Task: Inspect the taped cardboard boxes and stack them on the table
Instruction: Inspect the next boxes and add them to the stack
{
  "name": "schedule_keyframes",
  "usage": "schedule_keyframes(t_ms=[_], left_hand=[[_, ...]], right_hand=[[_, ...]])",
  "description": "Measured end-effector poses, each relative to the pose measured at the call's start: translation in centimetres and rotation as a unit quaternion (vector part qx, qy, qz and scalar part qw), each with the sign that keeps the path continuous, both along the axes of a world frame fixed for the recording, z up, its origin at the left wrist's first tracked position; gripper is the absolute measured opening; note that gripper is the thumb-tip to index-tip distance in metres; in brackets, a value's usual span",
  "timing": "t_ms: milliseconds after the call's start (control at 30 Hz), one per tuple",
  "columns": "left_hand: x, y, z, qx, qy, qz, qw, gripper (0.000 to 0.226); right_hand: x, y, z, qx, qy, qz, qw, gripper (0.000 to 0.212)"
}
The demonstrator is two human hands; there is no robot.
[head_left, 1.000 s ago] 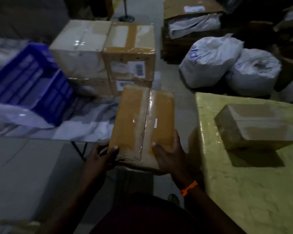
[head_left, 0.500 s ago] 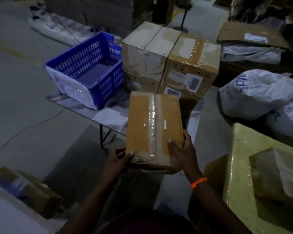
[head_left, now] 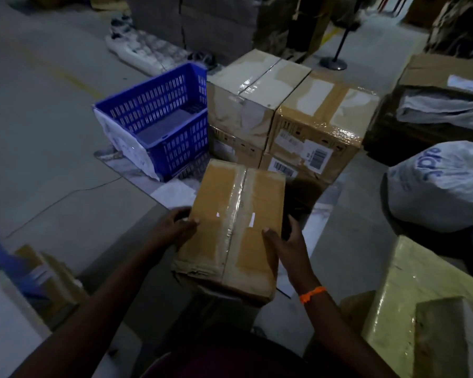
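Note:
I hold a brown taped cardboard box (head_left: 231, 230) in front of me, its clear tape seam running down the middle and its near left corner dented. My left hand (head_left: 175, 227) grips its left side, thumb on top. My right hand (head_left: 287, 246) grips its right side, thumb on the top face; an orange band sits on that wrist. Beyond the box, a stack of taped cardboard boxes (head_left: 290, 115) with barcode labels stands on a low table (head_left: 172, 190). At the lower right, a small brown box (head_left: 443, 334) lies on a yellow wrapped surface (head_left: 404, 279).
A blue slotted plastic crate (head_left: 159, 124) stands on the table left of the stack. White filled sacks (head_left: 437, 184) lie on the floor at right. Flat cartons (head_left: 443, 77) sit at far right, a stand base (head_left: 333, 62) behind, loose packets (head_left: 47, 274) at lower left.
My view has swung left and nearer, so the yellow surface slid to the right edge. Both hands have shifted forward along the box's sides, and the box now sits closer to the table.

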State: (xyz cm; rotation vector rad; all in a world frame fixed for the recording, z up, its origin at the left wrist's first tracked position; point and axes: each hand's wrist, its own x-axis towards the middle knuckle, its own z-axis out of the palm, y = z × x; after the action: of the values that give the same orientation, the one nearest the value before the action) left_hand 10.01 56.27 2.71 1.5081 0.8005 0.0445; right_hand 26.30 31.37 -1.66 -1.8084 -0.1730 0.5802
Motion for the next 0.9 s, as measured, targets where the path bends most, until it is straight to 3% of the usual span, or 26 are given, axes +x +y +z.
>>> schedule_keyframes(t_ms=[133, 300, 500, 633, 733, 800, 900], left_hand=[[5.6, 0.0, 1.3, -0.015, 0.022, 0.022, 0.999, 0.024], [6.8, -0.4, 1.2, -0.096, 0.018, 0.048, 0.994, 0.031], [5.7, 0.3, 1.7, -0.067, -0.044, 0.154, 0.985, 0.078], [5.3, 0.5, 4.0, -0.029, -0.145, 0.234, 0.961, 0.073], [5.4, -0.7, 5.5, -0.033, -0.223, 0.248, 0.942, 0.036], [5.3, -1.7, 5.5, -0.077, -0.22, 0.274, 0.933, 0.04], [4.5, -2.8, 3.5, -0.125, -0.183, 0.281, 0.934, 0.058]], right_hand=[[3.3, 1.6, -0.3, 0.047, 0.056, 0.005, 0.997, 0.069], [3.8, 3.3, 0.0, 0.077, 0.067, 0.04, 0.994, 0.06], [3.8, 4.7, 2.4, 0.13, 0.007, 0.065, 0.989, 0.061], [4.1, 5.2, 5.5, 0.187, -0.024, 0.078, 0.979, 0.068], [5.0, 5.5, 7.0, 0.212, -0.031, 0.049, 0.976, 0.048], [5.6, 5.1, 7.0, 0.234, -0.022, 0.007, 0.972, 0.033], [5.5, 3.9, 5.4, 0.23, 0.015, -0.017, 0.973, 0.056]])
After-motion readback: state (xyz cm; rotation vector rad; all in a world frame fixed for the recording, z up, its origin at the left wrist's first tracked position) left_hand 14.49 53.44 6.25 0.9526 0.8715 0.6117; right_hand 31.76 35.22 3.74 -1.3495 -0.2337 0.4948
